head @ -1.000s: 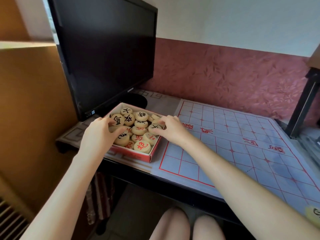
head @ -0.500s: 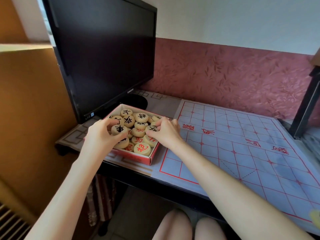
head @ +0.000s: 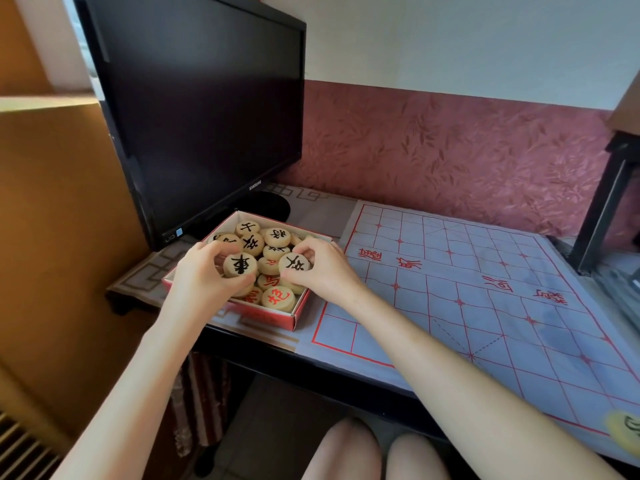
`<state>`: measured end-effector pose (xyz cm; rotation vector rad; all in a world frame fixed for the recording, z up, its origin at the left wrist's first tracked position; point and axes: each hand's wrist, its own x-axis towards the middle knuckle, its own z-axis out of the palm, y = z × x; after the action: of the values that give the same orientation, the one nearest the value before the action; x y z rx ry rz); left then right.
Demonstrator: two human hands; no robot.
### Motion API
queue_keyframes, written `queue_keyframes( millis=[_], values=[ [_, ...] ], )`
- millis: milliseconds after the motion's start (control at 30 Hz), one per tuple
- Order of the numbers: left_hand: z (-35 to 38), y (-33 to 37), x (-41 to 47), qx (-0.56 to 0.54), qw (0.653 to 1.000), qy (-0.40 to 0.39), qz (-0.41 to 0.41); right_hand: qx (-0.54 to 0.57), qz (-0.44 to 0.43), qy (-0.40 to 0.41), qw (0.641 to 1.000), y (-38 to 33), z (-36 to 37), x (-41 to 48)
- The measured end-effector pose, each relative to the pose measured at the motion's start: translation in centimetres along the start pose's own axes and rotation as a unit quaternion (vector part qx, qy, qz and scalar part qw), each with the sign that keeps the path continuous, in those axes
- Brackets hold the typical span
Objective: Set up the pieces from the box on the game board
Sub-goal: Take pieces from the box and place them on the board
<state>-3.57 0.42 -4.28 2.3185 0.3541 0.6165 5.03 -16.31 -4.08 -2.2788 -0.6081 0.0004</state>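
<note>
Both hands are working inside the red cardboard box (head: 266, 315), each one picking out a xiangqi piece. The left hand (head: 199, 275) is curling its fingers and thumb round a pale disc with a black chariot character, the chariot piece (head: 240, 265), and is holding it just above the heap. The right hand (head: 330, 270) is pinching another black-lettered piece (head: 294, 263) by its edge, face up, close beside the left hand's one. Under and between the hands the remaining pieces (head: 273, 252) are lying jumbled, red and black mixed, some stacked on others.

The step in hand looks like the pick-out, early in the job: the xiangqi board (head: 485, 306), spread on the surface (head: 145, 275) to the right of the right hand, is showing almost no pieces; only a blurred pale disc (head: 625, 427) is sitting at its near corner, well beyond the right forearm.

Next, I'd judge, each hand is going to need to carry its piece rightward, clear of the box wall, and set it squarely on a line crossing in a back rank, keeping the two colours to opposite ends.
</note>
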Motion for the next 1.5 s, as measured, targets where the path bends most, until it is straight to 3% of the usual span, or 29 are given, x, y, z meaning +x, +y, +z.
queue_keyframes(
  millis=[367,600,1067,1500],
  values=[
    [2.1,4.4,-0.9,-0.035,0.997,-0.012,0.068,0.053,-0.043,0.025,0.997,1.7,-5.4,-3.5],
    [4.7,7.6,-2.3,-0.062,0.992,-0.042,0.1,0.035,-0.024,0.045,0.998,4.9,-9.3,-6.7],
    [11.0,13.0,-4.7,-0.091,0.974,-0.134,0.159,-0.01,0.071,0.054,0.996,11.5,-15.7,-12.7],
    [16.5,17.8,-7.1,-0.13,0.947,-0.216,0.199,-0.075,0.248,0.169,0.951,21.3,-24.5,-18.3]
  ],
)
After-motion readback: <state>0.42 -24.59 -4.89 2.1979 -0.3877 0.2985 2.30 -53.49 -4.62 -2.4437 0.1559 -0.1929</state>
